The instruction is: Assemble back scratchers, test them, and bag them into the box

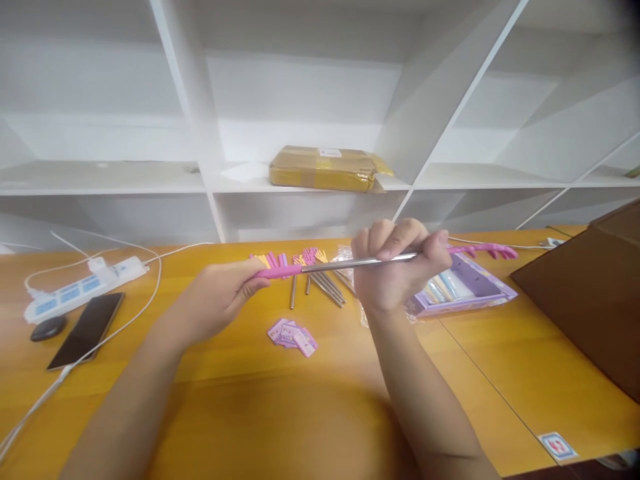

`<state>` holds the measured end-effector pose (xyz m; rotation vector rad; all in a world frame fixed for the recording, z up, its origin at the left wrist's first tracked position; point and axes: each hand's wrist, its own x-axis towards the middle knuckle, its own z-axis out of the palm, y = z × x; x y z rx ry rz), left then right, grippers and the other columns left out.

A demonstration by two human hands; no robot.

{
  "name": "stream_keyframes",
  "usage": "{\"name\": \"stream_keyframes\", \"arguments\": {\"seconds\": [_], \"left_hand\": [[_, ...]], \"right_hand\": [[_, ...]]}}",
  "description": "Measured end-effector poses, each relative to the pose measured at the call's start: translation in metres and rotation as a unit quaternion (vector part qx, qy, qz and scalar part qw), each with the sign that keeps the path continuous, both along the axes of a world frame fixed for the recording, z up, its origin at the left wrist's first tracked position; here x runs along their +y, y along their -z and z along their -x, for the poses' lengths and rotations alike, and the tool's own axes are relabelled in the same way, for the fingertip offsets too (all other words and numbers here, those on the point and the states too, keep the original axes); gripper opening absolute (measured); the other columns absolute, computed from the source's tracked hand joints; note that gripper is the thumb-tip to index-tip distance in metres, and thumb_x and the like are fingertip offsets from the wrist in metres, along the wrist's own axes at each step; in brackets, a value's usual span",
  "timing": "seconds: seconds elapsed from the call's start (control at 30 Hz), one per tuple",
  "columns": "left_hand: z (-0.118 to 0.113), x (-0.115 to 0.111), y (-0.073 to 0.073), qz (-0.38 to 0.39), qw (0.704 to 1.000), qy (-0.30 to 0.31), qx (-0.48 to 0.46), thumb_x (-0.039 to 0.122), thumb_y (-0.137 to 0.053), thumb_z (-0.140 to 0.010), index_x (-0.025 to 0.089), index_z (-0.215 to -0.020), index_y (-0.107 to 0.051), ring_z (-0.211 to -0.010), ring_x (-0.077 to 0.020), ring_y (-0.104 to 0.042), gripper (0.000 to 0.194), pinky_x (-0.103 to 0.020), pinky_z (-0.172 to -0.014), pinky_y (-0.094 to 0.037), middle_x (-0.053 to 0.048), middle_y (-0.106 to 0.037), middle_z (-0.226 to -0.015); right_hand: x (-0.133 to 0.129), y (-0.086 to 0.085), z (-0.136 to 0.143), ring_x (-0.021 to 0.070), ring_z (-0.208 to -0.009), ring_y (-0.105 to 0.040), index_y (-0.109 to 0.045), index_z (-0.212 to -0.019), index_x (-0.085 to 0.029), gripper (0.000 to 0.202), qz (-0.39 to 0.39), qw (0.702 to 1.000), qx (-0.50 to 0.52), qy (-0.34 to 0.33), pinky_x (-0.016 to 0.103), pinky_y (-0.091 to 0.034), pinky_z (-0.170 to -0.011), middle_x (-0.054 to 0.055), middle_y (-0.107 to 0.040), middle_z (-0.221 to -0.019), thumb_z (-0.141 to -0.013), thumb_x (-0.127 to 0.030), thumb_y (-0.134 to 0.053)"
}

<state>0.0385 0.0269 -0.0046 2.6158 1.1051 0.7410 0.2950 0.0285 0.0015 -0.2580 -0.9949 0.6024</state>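
Note:
A long metal rod (345,264) with a pink handle and a pink hand-shaped end is held level above the table. My left hand (225,293) pinches the pink handle at its left end. Wrapped round the rod's right part is my right hand (395,260), and the pink hand-shaped end (485,249) sticks out past it. Behind lie several metal rods (327,287), some with pink and yellow hand-shaped ends, and pink, yellow and purple handles (273,261). Small purple cards (293,335) are spread in a loose pile nearer to me.
A purple box (467,287) with wrapped items sits at the right, near a large brown carton (590,287). On the left are a power strip (85,290), a phone (87,330), a black mouse (49,329) and white cables. A taped parcel (323,168) rests on the shelf.

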Motion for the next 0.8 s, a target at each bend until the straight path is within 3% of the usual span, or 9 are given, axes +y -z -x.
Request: {"name": "stream_keyframes", "arguments": {"seconds": [0.17, 0.4, 0.8], "left_hand": [[0.001, 0.001, -0.001, 0.001, 1.000, 0.011, -0.002, 0.050, -0.038, -0.111, 0.022, -0.093, -0.061, -0.060, -0.0136, -0.053, 0.041, -0.026, -0.058, -0.038, 0.002, -0.061, -0.073], [0.002, -0.002, -0.003, -0.001, 1.000, 0.029, 0.003, 0.050, -0.037, -0.111, 0.022, -0.097, -0.063, -0.062, -0.0140, -0.055, 0.041, -0.026, -0.059, -0.039, 0.002, -0.064, -0.076], [0.000, -0.012, -0.002, -0.104, 0.994, 0.017, 0.021, 0.047, -0.039, -0.112, 0.021, -0.092, -0.060, -0.059, -0.0153, -0.050, 0.040, -0.028, -0.058, -0.032, 0.000, -0.064, -0.072]], "right_hand": [[-0.004, -0.001, 0.003, 0.0088, -0.040, -0.018, -0.034, -0.049, -0.021, 0.067, 0.038, 0.999, 0.004, 0.020, 0.026, -0.021, -0.044, -0.004, -0.020, -0.044, -0.100, -0.061, -0.051], [-0.001, 0.002, 0.006, 0.0085, -0.040, -0.017, -0.038, -0.049, -0.020, 0.062, 0.010, 0.999, 0.032, -0.013, 0.026, -0.015, -0.043, -0.004, -0.022, -0.045, -0.100, -0.050, -0.055], [-0.003, 0.001, 0.003, 0.0080, -0.040, -0.015, -0.030, -0.047, -0.021, 0.068, 0.041, 0.999, -0.012, 0.015, 0.026, -0.019, -0.044, -0.004, -0.018, -0.043, -0.091, -0.066, -0.056]]}}
